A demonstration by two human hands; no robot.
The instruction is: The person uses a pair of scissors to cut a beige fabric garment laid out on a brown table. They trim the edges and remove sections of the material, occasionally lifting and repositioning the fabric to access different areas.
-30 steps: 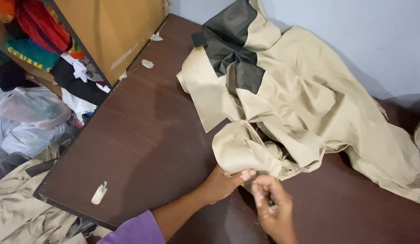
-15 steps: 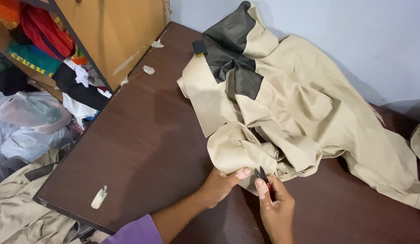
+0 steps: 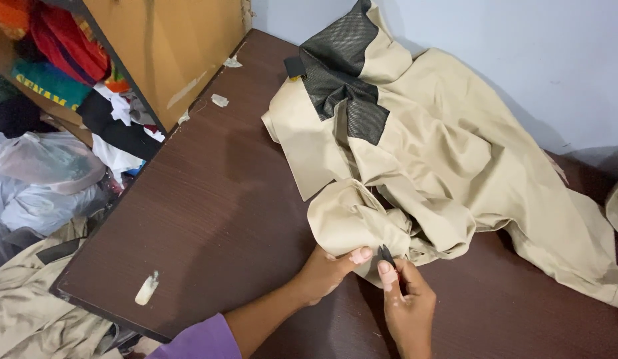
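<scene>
Head view: left hand (image 3: 327,271) pinches the beige garment (image 3: 422,173) at six o'clock; right hand (image 3: 407,306) grips a small dark tool (image 3: 387,255) beside it.

Garment (image 3: 449,166) on table (image 3: 209,219), shelf (image 3: 156,53) left.

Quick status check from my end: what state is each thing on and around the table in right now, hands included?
Beige garment: crumpled in a heap on the table, black mesh lining exposed.
Left hand: pinching the garment's near fold.
Right hand: gripping a small dark tool, tip at the fabric.
Brown table: scattered with pale scraps.
Wooden shelf: stuffed with coloured clothes.
Plastic bags: full, on the floor.
</scene>
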